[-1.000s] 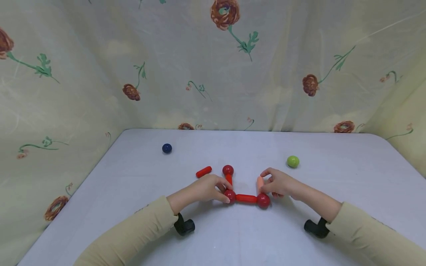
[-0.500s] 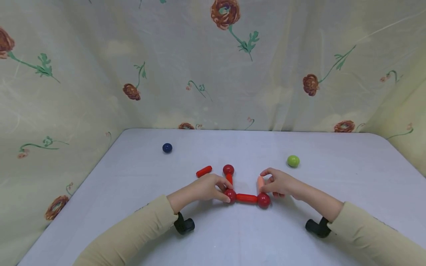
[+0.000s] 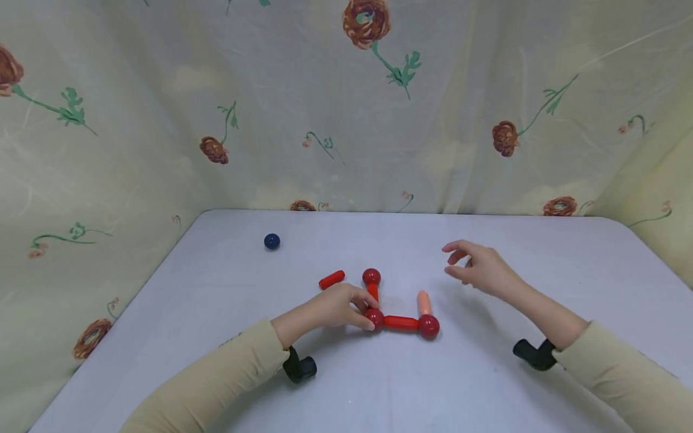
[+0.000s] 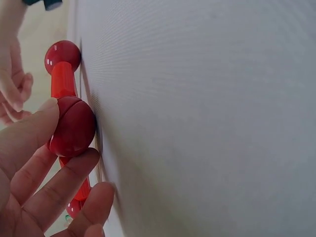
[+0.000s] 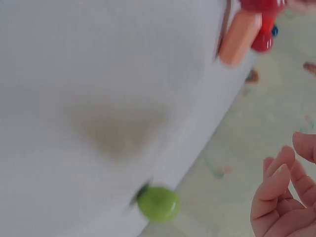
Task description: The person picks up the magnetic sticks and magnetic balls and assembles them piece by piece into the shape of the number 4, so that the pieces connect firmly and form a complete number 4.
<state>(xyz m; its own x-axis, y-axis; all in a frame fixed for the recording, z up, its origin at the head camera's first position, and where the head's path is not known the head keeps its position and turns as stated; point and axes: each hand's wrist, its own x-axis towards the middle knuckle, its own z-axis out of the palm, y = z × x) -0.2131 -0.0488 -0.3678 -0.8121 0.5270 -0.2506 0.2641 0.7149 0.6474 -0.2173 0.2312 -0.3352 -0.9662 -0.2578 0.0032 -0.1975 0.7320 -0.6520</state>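
My left hand (image 3: pixel 341 307) holds a glossy red ball (image 4: pixel 74 126) between thumb and fingers. This ball is the corner of a joined toy piece on the table. One red rod (image 3: pixel 401 323) runs right from it to a second red ball (image 3: pixel 429 326). Another red rod (image 3: pixel 373 291) leads away to a third red ball (image 3: pixel 371 276). From the right-hand ball a peach rod (image 3: pixel 424 302) points toward the back. My right hand (image 3: pixel 482 267) is off to the right, its fingers loosely bent and holding nothing. A green ball (image 5: pixel 159 204) shows in the right wrist view; in the head view it is hidden.
A loose red rod (image 3: pixel 331 279) lies left of the joined piece. Farther back on the left sits a dark blue ball (image 3: pixel 272 242). A flowered curtain (image 3: pixel 433 120) hangs behind the white table (image 3: pixel 390 385).
My right hand has let go of the peach rod and moved back and to the right, covering the green ball in the head view. My left hand stays on the red ball.
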